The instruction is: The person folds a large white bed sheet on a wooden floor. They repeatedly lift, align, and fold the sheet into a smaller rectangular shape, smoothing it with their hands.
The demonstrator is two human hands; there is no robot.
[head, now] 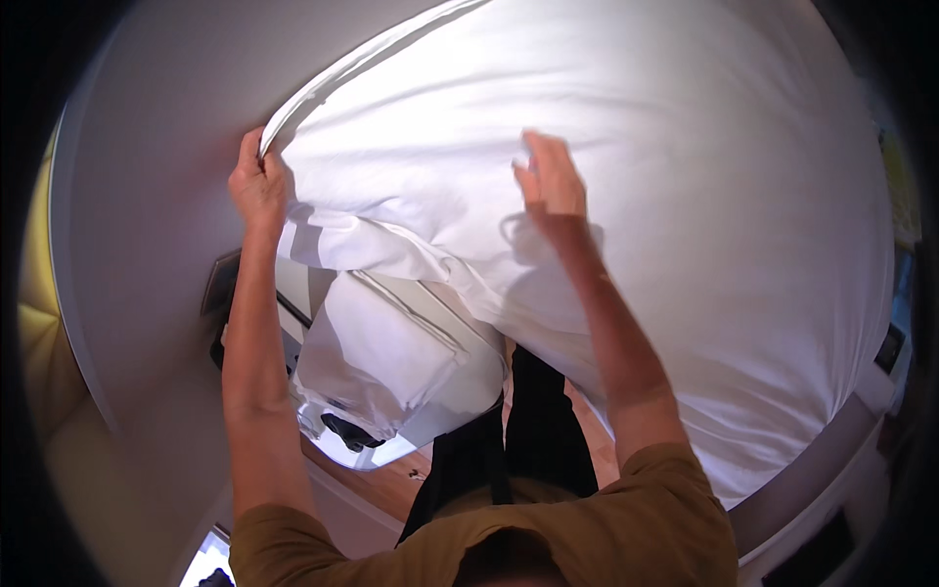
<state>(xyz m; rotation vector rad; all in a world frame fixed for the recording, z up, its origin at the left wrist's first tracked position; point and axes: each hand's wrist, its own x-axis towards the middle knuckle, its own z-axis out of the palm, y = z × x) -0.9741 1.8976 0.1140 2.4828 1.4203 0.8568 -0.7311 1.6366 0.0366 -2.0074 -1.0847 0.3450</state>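
Observation:
A large white bed sheet [682, 191] spreads across the bed in front of me, with soft creases running over it. At the far left, my left hand [257, 180] grips the folded edge of this sheet between thumb and fingers. From that grip the edge curves up toward the top of the view. My right hand [554, 176] hovers over the middle of the sheet, holding nothing, its thumb apart from its fingers. Its shadow falls on the fabric below. Near my left forearm, a loose bunched part of the sheet hangs over the bed's near side.
Folded white linen [381, 341] lies on a small rounded table [433, 425] between my left arm and legs. A black object [352, 433] rests near its edge. A pale wall-like surface [147, 205] borders the left, with a yellow padded panel [37, 293] beyond. Wood flooring [381, 480] shows below.

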